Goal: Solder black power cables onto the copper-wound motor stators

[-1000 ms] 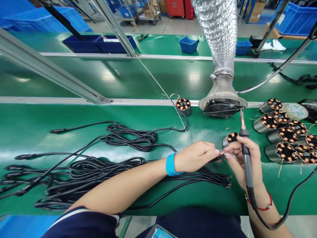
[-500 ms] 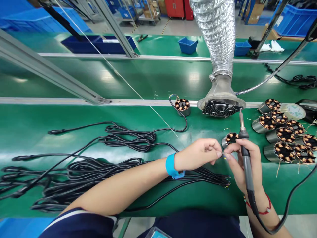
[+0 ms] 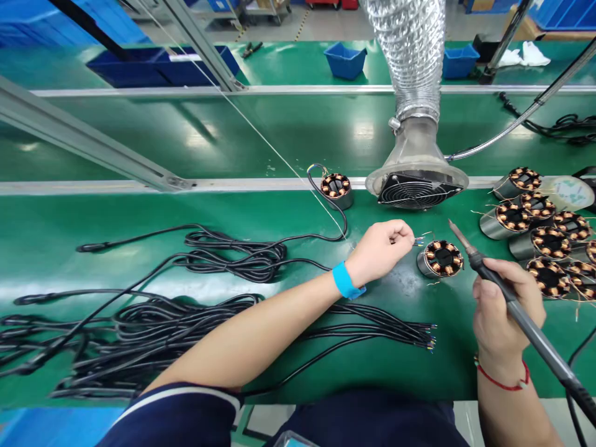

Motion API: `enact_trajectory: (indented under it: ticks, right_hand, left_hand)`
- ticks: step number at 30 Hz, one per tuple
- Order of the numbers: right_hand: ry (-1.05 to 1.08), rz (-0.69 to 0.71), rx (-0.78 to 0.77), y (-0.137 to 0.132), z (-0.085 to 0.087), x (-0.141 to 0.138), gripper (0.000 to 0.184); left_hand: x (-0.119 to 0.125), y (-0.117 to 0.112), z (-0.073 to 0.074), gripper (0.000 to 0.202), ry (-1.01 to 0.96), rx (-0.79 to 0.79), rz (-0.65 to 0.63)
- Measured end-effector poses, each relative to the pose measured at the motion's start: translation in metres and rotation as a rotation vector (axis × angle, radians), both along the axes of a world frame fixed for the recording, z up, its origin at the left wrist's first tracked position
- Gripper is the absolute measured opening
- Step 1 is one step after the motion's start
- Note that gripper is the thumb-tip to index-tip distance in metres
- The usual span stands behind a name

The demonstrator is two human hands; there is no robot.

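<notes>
My left hand [image 3: 380, 248] pinches the stripped end of a black cable [image 3: 416, 239], holding its coloured wire tips just left of a small motor stator [image 3: 441, 258] with copper windings on the green bench. My right hand [image 3: 500, 307] grips a soldering iron [image 3: 512, 301] like a pen, its tip pointing up-left toward the stator, a short gap away. A thin solder wire [image 3: 261, 133] runs from the upper left down to my left hand.
A fume extractor fan [image 3: 416, 186] on a silver duct stands behind the stator. Several stators [image 3: 540, 230] lie at the right, one more [image 3: 336, 187] with a cable by the rail. Black cable bundles [image 3: 153, 323] cover the left bench.
My hands have parted: the left moved up toward the stator with the cable end, the right pulled back right and tilted the iron from upright to slanted.
</notes>
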State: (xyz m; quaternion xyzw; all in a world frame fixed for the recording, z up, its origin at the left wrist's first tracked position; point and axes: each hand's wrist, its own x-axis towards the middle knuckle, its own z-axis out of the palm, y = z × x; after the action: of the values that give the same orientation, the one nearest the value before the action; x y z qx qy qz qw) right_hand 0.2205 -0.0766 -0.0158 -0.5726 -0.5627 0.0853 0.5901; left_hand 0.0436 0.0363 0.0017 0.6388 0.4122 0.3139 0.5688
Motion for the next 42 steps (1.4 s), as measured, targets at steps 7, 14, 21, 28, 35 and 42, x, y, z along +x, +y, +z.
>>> enact_trajectory:
  ticks: [7,14,21,28,35,42]
  right_hand:
    - [-0.103,0.102,0.127,0.006,0.003,-0.005,0.014]
    - [-0.112,0.15,0.089,0.006,0.008,-0.007,0.018]
    - [-0.149,0.125,0.089,0.007,0.008,-0.008,0.019]
    - [-0.123,0.127,0.041,0.006,0.009,-0.011,0.019]
    - [-0.103,0.147,0.016,0.003,0.008,-0.009,0.021]
    - [-0.114,0.092,0.115,0.009,0.005,-0.012,0.02]
  left_hand:
    - [0.002,-0.001,0.0,0.013,-0.015,0.017,0.04]
    - [0.003,-0.001,0.001,0.014,-0.023,0.038,0.064]
    - [0.004,-0.002,0.001,0.015,-0.027,0.024,0.063]
    - [0.005,-0.002,0.003,0.015,-0.026,0.012,0.069]
    - [0.005,-0.001,0.003,0.016,-0.028,0.029,0.077]
    - [0.005,-0.001,0.002,0.016,-0.044,0.028,0.076]
